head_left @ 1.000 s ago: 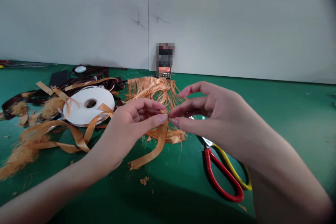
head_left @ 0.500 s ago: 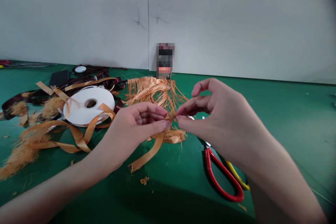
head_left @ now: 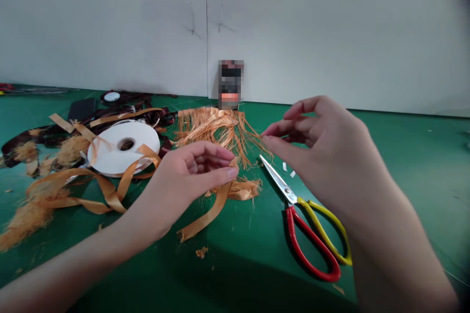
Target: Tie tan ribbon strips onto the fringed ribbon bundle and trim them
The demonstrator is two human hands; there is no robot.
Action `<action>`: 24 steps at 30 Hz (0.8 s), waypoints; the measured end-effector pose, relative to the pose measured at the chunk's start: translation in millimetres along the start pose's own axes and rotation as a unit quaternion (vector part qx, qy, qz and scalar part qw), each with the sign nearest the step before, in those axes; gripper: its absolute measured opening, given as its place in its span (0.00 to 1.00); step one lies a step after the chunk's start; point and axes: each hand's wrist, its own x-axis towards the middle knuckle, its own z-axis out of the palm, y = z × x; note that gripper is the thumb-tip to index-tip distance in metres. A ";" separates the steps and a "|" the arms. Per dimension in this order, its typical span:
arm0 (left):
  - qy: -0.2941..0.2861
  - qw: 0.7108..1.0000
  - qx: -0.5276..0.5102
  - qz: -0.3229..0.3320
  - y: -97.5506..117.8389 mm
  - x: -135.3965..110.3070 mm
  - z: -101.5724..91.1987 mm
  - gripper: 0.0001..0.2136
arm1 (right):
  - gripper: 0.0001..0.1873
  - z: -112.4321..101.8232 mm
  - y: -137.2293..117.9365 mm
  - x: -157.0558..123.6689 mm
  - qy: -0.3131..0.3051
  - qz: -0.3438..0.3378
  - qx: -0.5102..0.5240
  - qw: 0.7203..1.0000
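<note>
My left hand (head_left: 196,168) pinches a short strip of gold satin ribbon (head_left: 211,215) between thumb and forefinger; its cut end hangs down toward the table. To the right, my right hand (head_left: 316,144) is closed in a pinch, apart from the ribbon. Whatever sits in its fingertips is too fine to make out. Scissors (head_left: 288,195) with one red and one yellow handle lie below it, blades pointing up and left. Frayed gold ribbon pieces (head_left: 205,124) lie beyond my left hand, and another frayed piece (head_left: 247,189) rests just beneath it.
A white ribbon spool (head_left: 110,149) lies at left with loose gold ribbon (head_left: 110,195) and fluffy thread clumps (head_left: 33,215). Dark ribbon (head_left: 55,132) is heaped behind. A pixelated device (head_left: 230,85) leans against the white wall (head_left: 330,34) at the back of the green table (head_left: 404,171).
My right hand has drawn away from the ribbon, up and to the right, uncovering the scissors. My left hand keeps its pinch in nearly the same place.
</note>
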 end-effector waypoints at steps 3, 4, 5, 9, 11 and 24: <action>0.003 1.000 -0.004 0.004 -0.6 2.0 0.8 0.07 | 0.10 -0.4 -1.1 -1.2 -0.011 -0.004 0.022 1.000; 0.003 1.000 -0.006 0.005 -0.4 2.3 1.1 0.07 | 0.09 -0.9 -0.7 -1.0 -0.023 -0.006 0.017 1.000; 0.002 1.000 -0.009 0.007 -0.1 2.4 1.4 0.06 | 0.09 -1.4 0.1 -0.5 -0.044 -0.010 0.014 0.999; -0.008 1.000 -0.020 0.007 1.3 0.8 1.5 0.03 | 0.11 -1.9 5.9 1.5 -0.180 -0.007 0.010 0.984; -0.013 1.000 -0.018 0.007 1.5 0.2 1.4 0.04 | 0.12 -0.4 7.3 1.1 -0.227 0.008 0.010 0.974; 0.008 0.995 0.067 0.078 2.6 -2.9 4.8 0.05 | 0.12 5.6 2.8 2.4 -0.302 0.069 0.117 0.944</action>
